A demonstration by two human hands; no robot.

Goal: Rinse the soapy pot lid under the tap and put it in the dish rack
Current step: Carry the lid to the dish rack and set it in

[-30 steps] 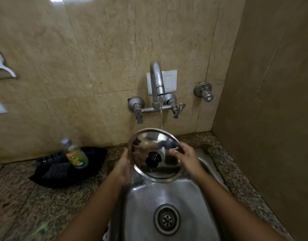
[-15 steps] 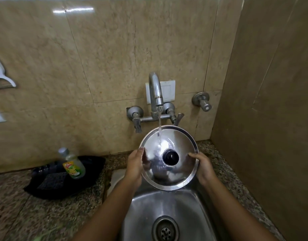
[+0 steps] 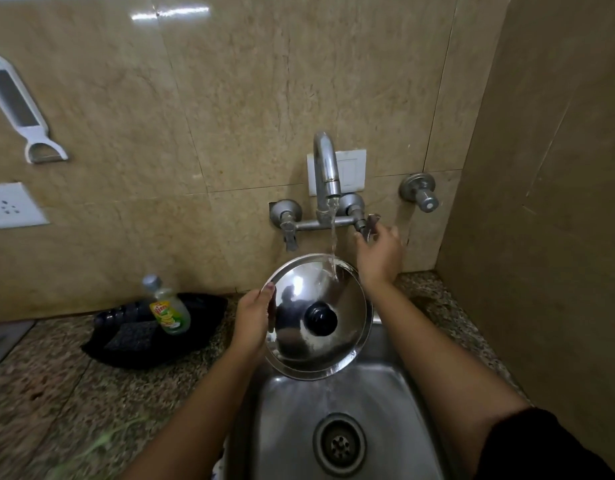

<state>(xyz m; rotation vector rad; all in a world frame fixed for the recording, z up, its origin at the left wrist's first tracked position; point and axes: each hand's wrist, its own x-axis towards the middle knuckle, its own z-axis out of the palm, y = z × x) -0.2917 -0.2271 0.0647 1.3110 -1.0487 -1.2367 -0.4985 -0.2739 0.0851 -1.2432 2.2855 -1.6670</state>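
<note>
Beige tiled wall, steel sink (image 3: 385,393) below. Pot lid (image 3: 320,317) is tilting under the tap (image 3: 328,168) stream, left hand (image 3: 252,318) fingers gripping its rim. Right hand (image 3: 380,252) is at the tap handle (image 3: 368,225), fingers loose. Rinse ending; next needs shutoff, then the rack, unseen.

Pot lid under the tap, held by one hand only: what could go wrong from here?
The left hand alone grips the wet steel pot lid by its rim, so it may slip into the sink. The right hand is at the tap handle; opening it further could splash water off the tilted lid onto the counter.
</note>
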